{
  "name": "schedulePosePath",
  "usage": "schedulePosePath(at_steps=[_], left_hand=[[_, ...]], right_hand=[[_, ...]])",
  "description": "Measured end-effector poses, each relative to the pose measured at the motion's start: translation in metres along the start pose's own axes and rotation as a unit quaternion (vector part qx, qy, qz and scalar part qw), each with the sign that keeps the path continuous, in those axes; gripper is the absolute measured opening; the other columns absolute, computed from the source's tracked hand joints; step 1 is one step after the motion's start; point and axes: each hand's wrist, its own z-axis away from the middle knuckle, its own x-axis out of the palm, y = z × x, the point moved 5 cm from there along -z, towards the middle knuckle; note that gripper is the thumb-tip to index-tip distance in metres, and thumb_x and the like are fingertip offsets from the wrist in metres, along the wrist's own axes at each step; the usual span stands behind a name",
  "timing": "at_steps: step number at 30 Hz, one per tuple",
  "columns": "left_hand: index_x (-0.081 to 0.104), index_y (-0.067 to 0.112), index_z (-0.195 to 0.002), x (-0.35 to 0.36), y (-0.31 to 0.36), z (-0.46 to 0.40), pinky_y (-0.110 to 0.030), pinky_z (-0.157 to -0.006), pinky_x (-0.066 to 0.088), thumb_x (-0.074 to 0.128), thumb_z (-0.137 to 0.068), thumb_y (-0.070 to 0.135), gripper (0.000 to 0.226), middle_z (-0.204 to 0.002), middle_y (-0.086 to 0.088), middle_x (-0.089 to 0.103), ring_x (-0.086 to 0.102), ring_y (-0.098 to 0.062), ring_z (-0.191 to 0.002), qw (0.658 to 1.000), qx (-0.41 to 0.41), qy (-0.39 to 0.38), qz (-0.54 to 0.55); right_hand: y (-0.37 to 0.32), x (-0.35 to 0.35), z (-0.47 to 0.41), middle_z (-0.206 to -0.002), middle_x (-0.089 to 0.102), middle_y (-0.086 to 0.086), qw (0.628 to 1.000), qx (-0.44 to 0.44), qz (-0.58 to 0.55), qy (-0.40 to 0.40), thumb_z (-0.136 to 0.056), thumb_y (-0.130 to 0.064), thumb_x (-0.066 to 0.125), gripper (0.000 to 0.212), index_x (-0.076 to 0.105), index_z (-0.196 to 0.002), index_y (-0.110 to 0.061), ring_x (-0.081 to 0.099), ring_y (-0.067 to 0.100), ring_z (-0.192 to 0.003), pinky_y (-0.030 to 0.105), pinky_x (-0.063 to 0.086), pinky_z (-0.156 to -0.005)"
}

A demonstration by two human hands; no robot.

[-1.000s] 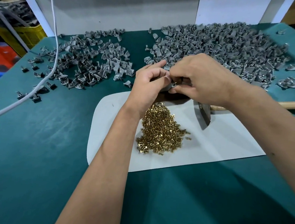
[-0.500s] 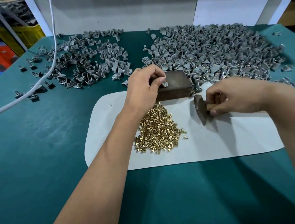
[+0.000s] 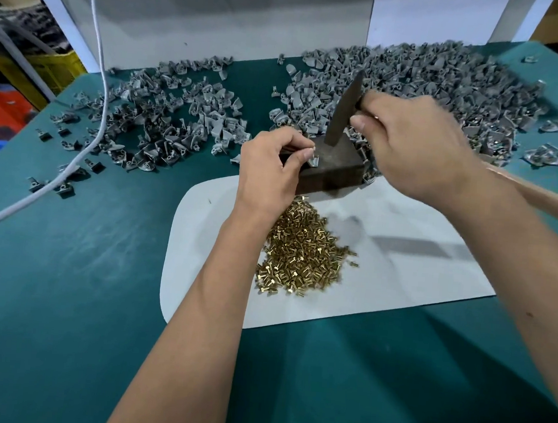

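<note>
A dark metal block [image 3: 332,170] sits at the far edge of a white mat [image 3: 399,274]. My left hand [image 3: 271,170] pinches a small grey plastic part [image 3: 314,159] on the block's near left corner. My right hand [image 3: 416,145] grips a hammer by its wooden handle [image 3: 545,202]. The dark hammer head [image 3: 344,111] stands tilted above the block, its lower end close to the block's top. A heap of small brass rivets [image 3: 304,250] lies on the mat just below the block.
A big pile of grey plastic parts [image 3: 447,87] covers the green table's [image 3: 64,294] far right. A smaller spread of the same grey parts [image 3: 165,115] lies far left. A white cable [image 3: 91,123] crosses the left side. A grey panel [image 3: 219,16] stands behind.
My right hand left the part, took the hammer from the mat and raised it over the block. My left hand stayed on the block, pinching the grey part.
</note>
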Motion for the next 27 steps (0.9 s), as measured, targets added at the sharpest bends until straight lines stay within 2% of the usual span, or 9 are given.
schedulePosePath(at_steps=[4, 8, 12, 16, 19, 22, 25, 26, 27], left_hand=[[0.077, 0.012, -0.087, 0.0, -0.002, -0.001, -0.031, -0.079, 0.056, 0.075, -0.088, 0.004, 0.008, -0.081, 0.007, 0.071, 0.067, -0.014, -0.08, 1.0, -0.019, -0.005, 0.014], [0.078, 0.01, -0.087, 0.001, -0.005, -0.001, -0.023, -0.073, 0.054, 0.074, -0.088, 0.004, 0.007, -0.079, 0.006, 0.072, 0.066, -0.008, -0.075, 0.999, -0.028, -0.006, 0.039], [0.077, 0.016, -0.086, 0.001, -0.006, 0.0, -0.016, -0.074, 0.051, 0.074, -0.088, 0.001, 0.015, -0.081, 0.009, 0.072, 0.065, -0.003, -0.076, 0.999, -0.037, -0.003, 0.039], [0.076, 0.013, -0.089, 0.0, -0.006, 0.0, -0.02, -0.075, 0.052, 0.073, -0.09, 0.004, 0.009, -0.082, 0.005, 0.072, 0.065, -0.007, -0.079, 0.999, -0.028, -0.003, 0.037], [0.074, 0.018, -0.094, -0.003, -0.008, 0.0, -0.019, -0.083, 0.05, 0.073, -0.091, 0.007, 0.011, -0.089, 0.004, 0.072, 0.066, -0.005, -0.087, 0.999, -0.028, -0.009, 0.023], [0.072, 0.026, -0.085, -0.01, -0.014, -0.002, -0.019, -0.098, 0.043, 0.077, -0.088, 0.011, 0.016, -0.09, 0.013, 0.068, 0.058, 0.006, -0.098, 1.0, -0.023, -0.013, -0.006], [0.073, 0.032, -0.084, -0.014, -0.019, -0.002, -0.035, -0.106, 0.03, 0.081, -0.083, 0.016, 0.018, -0.088, 0.03, 0.058, 0.045, 0.022, -0.106, 1.0, -0.014, -0.007, -0.012], [0.075, 0.032, -0.083, -0.014, -0.019, -0.002, -0.036, -0.106, 0.029, 0.081, -0.082, 0.018, 0.016, -0.087, 0.032, 0.057, 0.044, 0.024, -0.106, 1.0, -0.016, -0.007, -0.005], [0.076, 0.031, -0.082, -0.014, -0.02, -0.003, -0.038, -0.108, 0.029, 0.081, -0.083, 0.018, 0.014, -0.087, 0.032, 0.057, 0.048, 0.018, -0.111, 1.0, -0.024, -0.011, 0.001]], right_hand=[[-0.01, 0.014, -0.003, -0.078, 0.051, 0.001, 0.997, -0.011, 0.057, -0.06, -0.107, -0.038, 0.039, 0.021, 0.055, -0.113, -0.026, 0.051, 0.031, -0.074, 0.036, 0.035, -0.066], [-0.011, 0.006, -0.005, -0.08, 0.061, 0.003, 0.999, -0.016, 0.036, -0.006, -0.107, -0.037, 0.04, 0.021, 0.055, -0.111, -0.023, 0.057, 0.031, -0.071, 0.035, 0.039, -0.064], [-0.016, 0.014, -0.008, -0.078, 0.054, 0.002, 0.994, -0.021, 0.071, -0.076, -0.107, -0.038, 0.039, 0.023, 0.056, -0.114, -0.024, 0.054, 0.031, -0.072, 0.037, 0.039, -0.066], [-0.009, 0.002, -0.009, -0.08, 0.059, 0.005, 0.999, -0.005, 0.038, -0.029, -0.106, -0.04, 0.04, 0.021, 0.056, -0.111, -0.027, 0.057, 0.035, -0.073, 0.04, 0.047, -0.067], [-0.009, 0.005, -0.007, -0.08, 0.058, 0.008, 0.999, 0.014, 0.035, -0.034, -0.107, -0.039, 0.04, 0.017, 0.05, -0.1, -0.027, 0.055, 0.036, -0.071, 0.04, 0.044, -0.065], [-0.01, 0.012, -0.004, -0.082, 0.054, 0.006, 0.996, 0.02, 0.061, -0.063, -0.107, -0.038, 0.038, 0.016, 0.043, -0.093, -0.032, 0.051, 0.034, -0.074, 0.039, 0.038, -0.067], [-0.015, 0.003, -0.004, -0.078, 0.056, 0.005, 0.999, 0.017, 0.027, 0.018, -0.107, -0.037, 0.039, 0.022, 0.055, -0.104, -0.022, 0.049, 0.033, -0.066, 0.037, 0.038, -0.062], [-0.019, -0.001, -0.004, -0.075, 0.054, 0.004, 0.998, 0.01, 0.014, 0.053, -0.107, -0.036, 0.04, 0.024, 0.056, -0.107, -0.019, 0.047, 0.031, -0.061, 0.035, 0.036, -0.058], [-0.024, -0.002, -0.003, -0.073, 0.051, 0.001, 0.998, 0.003, 0.007, 0.067, -0.108, -0.035, 0.041, 0.024, 0.057, -0.108, -0.017, 0.045, 0.027, -0.058, 0.033, 0.033, -0.055]])
